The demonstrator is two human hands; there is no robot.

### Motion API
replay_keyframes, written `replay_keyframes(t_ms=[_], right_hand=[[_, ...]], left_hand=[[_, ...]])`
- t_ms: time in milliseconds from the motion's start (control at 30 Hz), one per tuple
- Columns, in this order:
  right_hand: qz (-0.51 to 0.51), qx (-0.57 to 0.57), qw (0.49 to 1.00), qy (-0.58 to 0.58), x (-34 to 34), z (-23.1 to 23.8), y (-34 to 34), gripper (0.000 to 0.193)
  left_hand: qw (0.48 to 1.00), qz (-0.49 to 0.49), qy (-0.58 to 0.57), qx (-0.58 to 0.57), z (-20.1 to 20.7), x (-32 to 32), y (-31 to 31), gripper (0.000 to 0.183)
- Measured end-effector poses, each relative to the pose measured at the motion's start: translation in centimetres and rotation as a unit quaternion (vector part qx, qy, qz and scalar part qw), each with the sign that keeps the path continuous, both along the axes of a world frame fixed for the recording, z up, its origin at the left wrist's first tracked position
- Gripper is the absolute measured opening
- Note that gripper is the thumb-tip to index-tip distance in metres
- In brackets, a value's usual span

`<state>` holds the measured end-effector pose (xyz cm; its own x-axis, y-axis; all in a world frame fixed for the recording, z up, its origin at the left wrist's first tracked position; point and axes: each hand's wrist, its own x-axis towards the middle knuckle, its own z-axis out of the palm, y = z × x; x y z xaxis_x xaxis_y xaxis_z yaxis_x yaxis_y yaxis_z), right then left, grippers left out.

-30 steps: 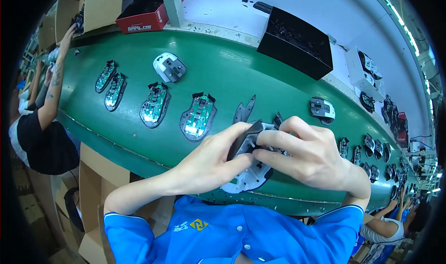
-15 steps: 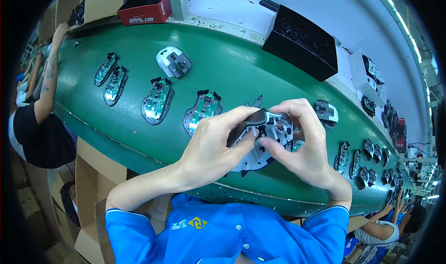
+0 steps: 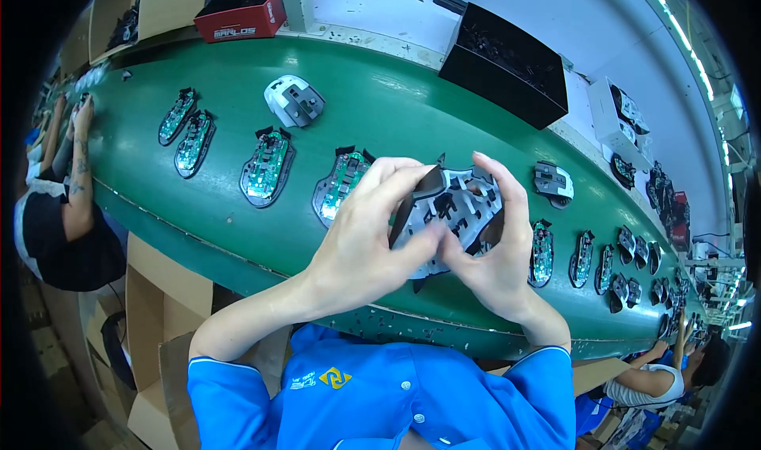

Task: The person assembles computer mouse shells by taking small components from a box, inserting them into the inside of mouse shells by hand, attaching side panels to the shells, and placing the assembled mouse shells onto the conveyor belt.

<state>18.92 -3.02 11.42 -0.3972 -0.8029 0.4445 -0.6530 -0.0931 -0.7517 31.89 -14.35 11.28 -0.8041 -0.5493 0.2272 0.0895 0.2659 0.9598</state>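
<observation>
A white and dark grey computer mouse shell [image 3: 468, 204] is held up above the green bench, its ribbed inside turned toward me. My left hand [image 3: 357, 232] grips the dark side of it, thumb pressed into the inside. My right hand [image 3: 507, 248] curls round the opposite side, its thumb meeting the left one near the middle. Left of my hands lie mouse bases with green circuit boards, one [image 3: 341, 184] partly behind my left hand and another [image 3: 268, 169] farther off. One more base [image 3: 541, 253] lies just beyond my right hand.
Assembled-looking white and grey mouse shells [image 3: 295, 101] [image 3: 553, 182] rest on the green bench [image 3: 380, 93]. A black box [image 3: 507, 66] of small dark parts and a red box [image 3: 240, 22] stand along the back. Co-workers sit at both sides; an open cardboard box [image 3: 162, 291] is at lower left.
The shell has turned so more of its inside shows. My right hand has shifted slightly left, uncovering a circuit-board base. The left co-worker's arm has come down from the far carton.
</observation>
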Motion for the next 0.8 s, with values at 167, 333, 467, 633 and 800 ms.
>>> replay_keyframes(t_ms=[167,333,467,633,800], right_hand=[[0.020,-0.001,0.999,-0.044,-0.5,0.0,0.4,0.070],[0.014,-0.019,1.000,-0.017,-0.1,0.8,0.9,0.067],[0.049,0.007,0.992,-0.117,0.1,0.6,1.4,0.070],[0.019,-0.090,0.995,-0.040,-0.1,-0.8,0.1,0.065],[0.208,0.184,0.928,-0.249,-6.0,3.5,-1.5,0.069]], left_hand=[[0.991,-0.006,-0.012,-0.130,0.8,0.6,0.6,0.058],[0.989,0.020,0.032,-0.142,0.1,0.3,1.4,0.060],[0.984,0.041,0.049,-0.165,0.0,0.1,1.9,0.061],[0.984,0.043,0.058,-0.163,-0.7,-0.2,1.5,0.062],[0.990,-0.079,-0.119,0.014,4.4,1.9,-1.3,0.084]])
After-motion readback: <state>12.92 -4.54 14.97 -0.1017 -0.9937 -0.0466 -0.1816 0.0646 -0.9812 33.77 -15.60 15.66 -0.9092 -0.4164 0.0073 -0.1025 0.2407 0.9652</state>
